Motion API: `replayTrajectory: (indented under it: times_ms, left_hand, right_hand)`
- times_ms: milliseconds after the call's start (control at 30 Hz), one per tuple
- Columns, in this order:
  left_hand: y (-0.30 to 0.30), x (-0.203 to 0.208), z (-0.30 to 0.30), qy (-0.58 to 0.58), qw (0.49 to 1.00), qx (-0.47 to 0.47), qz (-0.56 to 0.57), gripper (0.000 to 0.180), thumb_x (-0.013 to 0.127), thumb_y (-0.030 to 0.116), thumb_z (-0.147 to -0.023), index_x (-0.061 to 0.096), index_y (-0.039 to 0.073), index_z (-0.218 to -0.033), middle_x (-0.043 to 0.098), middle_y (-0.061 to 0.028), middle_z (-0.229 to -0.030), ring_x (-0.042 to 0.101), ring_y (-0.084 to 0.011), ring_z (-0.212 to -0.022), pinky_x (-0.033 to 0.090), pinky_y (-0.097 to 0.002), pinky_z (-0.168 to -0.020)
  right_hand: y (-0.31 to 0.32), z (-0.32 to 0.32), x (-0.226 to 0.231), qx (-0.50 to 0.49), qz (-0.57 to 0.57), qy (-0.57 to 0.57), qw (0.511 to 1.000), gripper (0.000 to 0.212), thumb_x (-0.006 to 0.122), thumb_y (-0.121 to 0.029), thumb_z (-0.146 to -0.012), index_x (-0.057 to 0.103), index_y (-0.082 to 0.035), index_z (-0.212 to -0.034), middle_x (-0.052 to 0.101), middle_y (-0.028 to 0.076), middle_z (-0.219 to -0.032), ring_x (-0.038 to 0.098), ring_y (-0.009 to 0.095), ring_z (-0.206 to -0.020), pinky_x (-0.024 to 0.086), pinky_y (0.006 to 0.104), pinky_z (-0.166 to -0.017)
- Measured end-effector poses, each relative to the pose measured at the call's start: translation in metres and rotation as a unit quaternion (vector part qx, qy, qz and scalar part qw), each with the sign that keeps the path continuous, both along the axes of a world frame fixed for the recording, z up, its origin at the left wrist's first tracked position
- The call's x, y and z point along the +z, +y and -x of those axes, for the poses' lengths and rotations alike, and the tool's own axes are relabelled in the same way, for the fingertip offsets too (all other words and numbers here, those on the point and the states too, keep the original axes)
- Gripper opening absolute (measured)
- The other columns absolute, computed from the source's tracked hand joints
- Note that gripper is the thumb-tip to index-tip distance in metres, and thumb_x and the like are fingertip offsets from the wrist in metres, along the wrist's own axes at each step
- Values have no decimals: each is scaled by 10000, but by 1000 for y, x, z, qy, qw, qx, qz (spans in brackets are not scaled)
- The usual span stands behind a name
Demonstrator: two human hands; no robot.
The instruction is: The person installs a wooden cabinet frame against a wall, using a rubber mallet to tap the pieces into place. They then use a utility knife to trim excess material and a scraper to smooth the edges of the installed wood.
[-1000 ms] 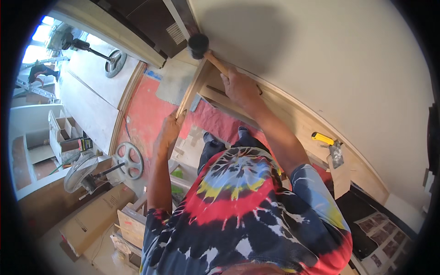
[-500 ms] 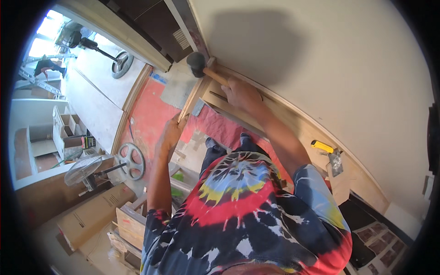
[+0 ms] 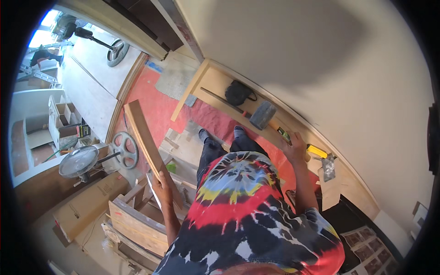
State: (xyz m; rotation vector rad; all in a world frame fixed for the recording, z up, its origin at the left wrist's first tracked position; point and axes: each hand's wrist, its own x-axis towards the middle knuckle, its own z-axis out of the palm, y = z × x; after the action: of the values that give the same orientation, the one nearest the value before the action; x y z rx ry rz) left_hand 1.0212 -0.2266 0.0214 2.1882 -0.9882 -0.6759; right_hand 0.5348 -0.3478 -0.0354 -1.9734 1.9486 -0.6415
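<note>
My left hand [image 3: 163,189] grips the lower part of a long wooden board [image 3: 149,143]. The board stands out tilted, its far end over the red floor covering. In my right hand [image 3: 295,147] is the wooden handle of a rubber mallet [image 3: 262,115] with a dark grey head. The mallet head hangs above the long wooden ledge [image 3: 215,79] by the wall. A narrow wood strip [image 3: 189,94] runs out from the ledge's far end toward the floor. A round black object with a loop strap [image 3: 238,93] and a thin dark bar [image 3: 223,100] lie on the ledge.
A yellow-handled tool [image 3: 316,151] and a scraper blade [image 3: 328,167] lie right of my right hand. Floor fans [image 3: 79,162] stand at left, beside a long cardboard box [image 3: 91,206]. Wooden frames [image 3: 137,222] are near my left arm. Red sheeting [image 3: 145,96] covers the floor ahead.
My right hand has drawn the mallet back from the ledge's far corner toward me. My left hand has left the strip's end, moved nearer, and now holds up the board.
</note>
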Motion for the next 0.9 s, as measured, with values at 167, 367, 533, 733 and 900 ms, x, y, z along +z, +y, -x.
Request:
replayTrajectory:
  times_ms: [167,367,533,733,900]
  left_hand:
    - [-8,0,28,-95,992,-1,82,430,523,382,-1011,615,-33,-1082,630,-143,-856,579,-243,-771,474,-385,-712]
    - [-4,-9,38,-75,996,-28,42,443,498,386,-1009,619,-31,-1096,648,-164,-882,617,-291,-789,481,-401,-716]
    - [3,-9,42,-91,990,-9,103,429,486,356,-1014,612,-31,-1150,657,-165,-924,630,-292,-823,492,-402,-750]
    - [18,-31,14,-43,996,37,65,412,473,341,-1027,613,-25,-1154,655,-164,-944,631,-263,-858,493,-369,-764]
    - [5,-52,-23,-3,992,59,108,379,487,324,-1026,624,-24,-1092,647,-150,-886,622,-249,-805,490,-371,-722]
  right_hand:
    - [10,29,-19,40,14,20,999,311,785,-164,-766,665,-74,-1038,604,103,-888,631,310,-722,513,399,-613]
    - [-3,43,-50,-4,19,58,998,360,793,-213,-765,664,-75,-1072,601,140,-942,613,351,-913,503,458,-775]
    - [-14,19,-26,-41,-9,89,995,573,787,-245,-764,586,-59,-1268,556,206,-1175,522,406,-1123,424,515,-970]
    - [-15,-22,-40,-60,-37,131,989,663,735,-176,-797,491,-16,-1393,523,231,-1304,474,434,-1221,387,523,-1047]
    - [-47,-96,21,11,88,85,992,522,691,-86,-825,552,-13,-1322,571,200,-1270,524,401,-1184,420,496,-1014]
